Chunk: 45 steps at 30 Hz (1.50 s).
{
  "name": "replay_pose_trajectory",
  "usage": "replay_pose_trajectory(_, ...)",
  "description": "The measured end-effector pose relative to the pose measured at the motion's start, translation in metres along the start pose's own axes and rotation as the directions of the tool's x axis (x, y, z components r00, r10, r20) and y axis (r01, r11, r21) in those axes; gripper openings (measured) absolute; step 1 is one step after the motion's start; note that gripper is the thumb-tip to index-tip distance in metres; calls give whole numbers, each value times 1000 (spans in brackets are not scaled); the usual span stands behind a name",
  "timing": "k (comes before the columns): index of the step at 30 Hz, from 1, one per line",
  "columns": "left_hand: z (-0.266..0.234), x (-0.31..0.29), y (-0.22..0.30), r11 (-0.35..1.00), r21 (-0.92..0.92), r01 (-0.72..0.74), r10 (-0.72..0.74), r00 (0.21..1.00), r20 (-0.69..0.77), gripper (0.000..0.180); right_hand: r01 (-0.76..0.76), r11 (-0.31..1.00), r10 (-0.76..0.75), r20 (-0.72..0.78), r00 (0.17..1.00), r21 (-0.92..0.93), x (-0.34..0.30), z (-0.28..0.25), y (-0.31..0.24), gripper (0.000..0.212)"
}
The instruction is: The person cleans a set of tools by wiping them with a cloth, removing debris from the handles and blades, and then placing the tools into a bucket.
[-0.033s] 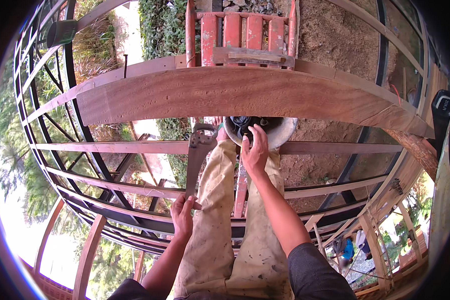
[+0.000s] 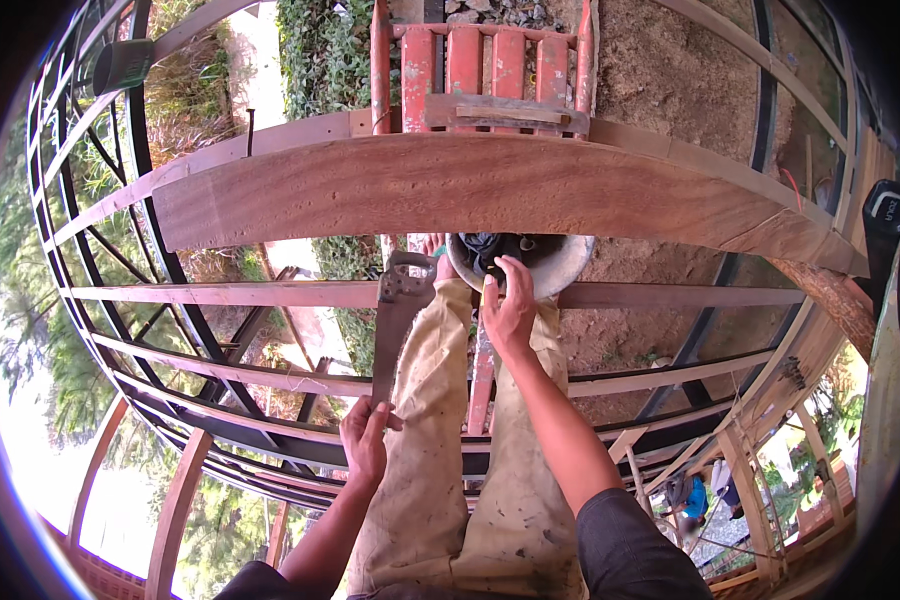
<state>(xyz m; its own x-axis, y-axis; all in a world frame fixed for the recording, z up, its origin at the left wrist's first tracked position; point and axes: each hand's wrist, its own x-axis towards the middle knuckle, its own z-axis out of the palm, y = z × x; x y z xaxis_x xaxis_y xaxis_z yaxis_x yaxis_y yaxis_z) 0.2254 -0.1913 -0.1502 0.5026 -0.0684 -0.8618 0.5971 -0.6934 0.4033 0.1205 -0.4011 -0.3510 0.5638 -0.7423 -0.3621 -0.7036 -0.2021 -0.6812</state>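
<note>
left hand (image 2: 366, 440): pinching handsaw (image 2: 390, 335) | right hand (image 2: 510, 310): grip unclear | black object (image 2: 884, 212): white lettering

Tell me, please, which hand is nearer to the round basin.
Right: the right hand is at the near rim of the round basin; the left hand is farther back, holding the handsaw.

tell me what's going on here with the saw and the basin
A person's left hand holds a handsaw by the narrow end of its blade, handle pointing away. The right hand is at the near side of a round basin with dark things in it; whether its fingers grip anything is unclear. A wide wooden plank spans the view beyond both hands.
</note>
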Motion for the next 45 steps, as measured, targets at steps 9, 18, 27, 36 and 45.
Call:
replay_pose_trajectory(9, -26, -89, 33, 968, 229, -100, -21, 881, 473, 23, -337, 914, 220, 424, 878, 225, -20, -52, 9, 40)
replay_pose_trajectory(18, 23, 68, 27, 999, -41, -31, 50, 763, 645, 54, -822, 546, 817, 112, 565, 164, -110, -186, 86, 54)
replay_pose_trajectory(27, 184, 197, 23, -336, 618, -711, 460, 449, 766, 58, -718, -61, 976, 191, 101, 693, -316, -229, 120, 77)
replay_pose_trajectory(36, 190, 244, 73, 812, 234, -535, 500, 844, 197, 31, -289, -303, 833, 399, 383, 908, -357, -148, 145, 42)
replay_pose_trajectory(45, 180, 200, 66, 833, -262, -487, 547, 796, 261, 23, -558, -246, 673, 554, 490, 792, -284, -37, 170, 38)
